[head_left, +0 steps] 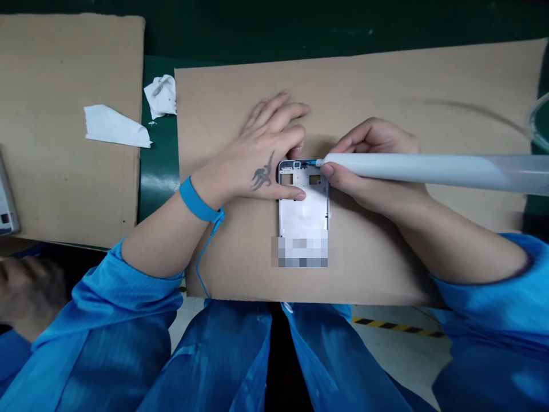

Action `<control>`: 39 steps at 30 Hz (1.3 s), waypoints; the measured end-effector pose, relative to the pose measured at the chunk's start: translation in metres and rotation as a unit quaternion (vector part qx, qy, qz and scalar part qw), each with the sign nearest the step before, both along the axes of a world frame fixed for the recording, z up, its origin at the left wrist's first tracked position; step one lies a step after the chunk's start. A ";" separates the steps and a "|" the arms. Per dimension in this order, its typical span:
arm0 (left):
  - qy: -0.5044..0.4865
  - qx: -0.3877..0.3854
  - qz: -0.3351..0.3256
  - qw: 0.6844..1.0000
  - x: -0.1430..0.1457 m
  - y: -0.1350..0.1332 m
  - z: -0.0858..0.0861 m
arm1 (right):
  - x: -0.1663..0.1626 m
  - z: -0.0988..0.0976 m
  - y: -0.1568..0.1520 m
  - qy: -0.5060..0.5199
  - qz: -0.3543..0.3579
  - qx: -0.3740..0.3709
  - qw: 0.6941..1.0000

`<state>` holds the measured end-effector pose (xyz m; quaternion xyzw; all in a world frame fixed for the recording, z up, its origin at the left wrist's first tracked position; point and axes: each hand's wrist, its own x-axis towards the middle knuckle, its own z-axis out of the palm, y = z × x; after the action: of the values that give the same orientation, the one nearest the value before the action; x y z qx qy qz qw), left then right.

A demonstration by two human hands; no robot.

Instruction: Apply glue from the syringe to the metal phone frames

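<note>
A metal phone mid-frame (pixel 303 200) lies flat on a cardboard sheet (pixel 429 91), its lower end blurred out by a pixelated patch. My left hand (pixel 266 154) presses down across its upper left corner, fingers spread, with the thumb along its face. My right hand (pixel 369 166) grips a long white dispensing syringe (pixel 429 170) that runs off to the right. The syringe's fine blue tip (pixel 312 163) meets the top edge of the frame. A blue wrist strap (pixel 197 200) circles my left wrist, and its cord trails down to the sheet's front edge.
A second cardboard sheet (pixel 64 126) lies at the left, with a torn white paper (pixel 114 126) on it. Crumpled white paper (pixel 161 96) sits on the green bench (pixel 158 194) between the sheets. A co-worker's hand (pixel 30 292) shows at the lower left. A metal device (pixel 6 197) sits at the left edge.
</note>
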<state>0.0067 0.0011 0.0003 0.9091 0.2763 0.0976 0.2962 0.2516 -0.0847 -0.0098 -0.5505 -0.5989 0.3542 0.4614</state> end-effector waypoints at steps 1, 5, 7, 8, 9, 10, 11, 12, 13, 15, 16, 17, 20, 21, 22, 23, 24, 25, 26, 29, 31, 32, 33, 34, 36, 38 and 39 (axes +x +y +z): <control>-0.008 -0.002 0.000 1.000 0.000 0.000 0.000 | -0.001 0.001 0.000 0.001 0.000 -0.002 1.000; -0.018 -0.002 -0.003 1.000 -0.001 0.000 -0.002 | -0.002 0.002 0.000 0.015 -0.002 -0.011 1.000; -0.029 0.000 -0.008 1.000 -0.002 0.000 -0.004 | -0.002 0.002 0.000 0.015 0.002 -0.010 1.000; -0.036 0.001 -0.009 0.999 -0.003 0.000 -0.004 | -0.002 0.001 0.000 0.012 0.001 -0.008 1.000; -0.042 0.001 -0.010 0.999 -0.003 0.000 -0.005 | -0.001 0.001 0.000 0.007 -0.001 -0.006 1.000; -0.046 0.000 -0.010 0.999 -0.003 0.001 -0.005 | -0.001 0.001 0.000 0.001 -0.003 -0.008 1.000; -0.048 -0.001 -0.008 0.999 -0.003 0.001 -0.005 | 0.000 0.000 0.000 -0.002 -0.005 -0.007 1.000; -0.049 -0.004 -0.006 0.999 -0.003 0.000 -0.005 | 0.000 0.000 0.000 -0.005 -0.003 -0.009 1.000; -0.049 -0.007 -0.004 0.999 -0.003 0.000 -0.005 | 0.001 0.000 0.000 -0.007 0.004 -0.014 1.000; -0.049 -0.011 -0.001 0.999 -0.003 0.000 -0.004 | 0.003 -0.001 0.000 -0.009 0.019 -0.022 1.000; -0.047 -0.012 -0.002 0.999 -0.003 0.000 -0.004 | 0.004 -0.001 0.000 -0.009 0.026 -0.029 0.999; -0.044 -0.011 -0.003 0.999 -0.003 0.000 -0.003 | 0.005 -0.002 0.001 -0.008 0.031 -0.033 0.999; -0.036 -0.009 -0.005 0.999 -0.003 0.000 -0.003 | 0.006 -0.003 0.001 -0.008 0.039 -0.037 0.999; -0.035 -0.008 -0.004 0.999 -0.003 0.000 -0.003 | 0.005 -0.004 0.001 -0.008 0.036 -0.033 0.999; -0.034 -0.008 -0.003 0.999 -0.002 0.000 -0.003 | 0.004 -0.005 0.001 -0.009 0.032 -0.027 0.999; -0.033 -0.009 -0.001 0.999 -0.002 0.000 -0.003 | 0.003 -0.005 0.001 -0.009 0.028 -0.020 0.999; -0.031 -0.011 0.001 0.999 -0.002 0.000 -0.003 | 0.002 -0.006 0.001 -0.009 0.026 -0.016 0.999; -0.030 -0.013 0.003 0.999 -0.001 0.000 -0.003 | 0.001 -0.006 0.001 -0.009 0.025 -0.012 1.000; -0.030 -0.015 0.005 0.999 -0.001 0.000 -0.003 | 0.000 -0.006 0.001 -0.009 0.025 -0.011 1.000; -0.034 -0.014 0.005 0.999 -0.001 0.001 -0.004 | 0.000 -0.006 0.001 -0.010 0.029 -0.011 0.999; -0.038 -0.008 0.002 0.999 -0.002 0.001 -0.005 | 0.002 -0.006 0.002 -0.009 0.031 -0.012 0.999; -0.041 -0.007 0.000 0.999 -0.002 0.001 -0.006 | 0.003 -0.006 0.002 -0.009 0.030 -0.012 0.999; -0.045 -0.006 -0.002 0.999 -0.003 0.002 -0.007 | 0.004 -0.007 0.003 -0.010 0.029 -0.012 0.999; -0.049 -0.005 -0.004 0.999 -0.003 0.002 -0.008 | 0.004 -0.007 0.003 -0.011 0.026 -0.011 1.000; -0.056 -0.004 -0.006 0.998 -0.004 0.002 -0.009 | 0.004 -0.007 0.003 -0.012 0.020 -0.009 1.000; -0.056 -0.004 -0.008 0.998 -0.005 0.002 -0.010 | 0.003 -0.006 0.002 -0.006 0.017 -0.007 1.000; -0.053 -0.004 -0.009 0.999 -0.005 0.002 -0.010 | 0.002 -0.005 0.002 0.000 0.016 -0.007 1.000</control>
<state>0.0021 0.0036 -0.0098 0.9037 0.2526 0.1420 0.3153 0.2533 -0.0827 -0.0153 -0.5444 -0.6052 0.3653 0.4516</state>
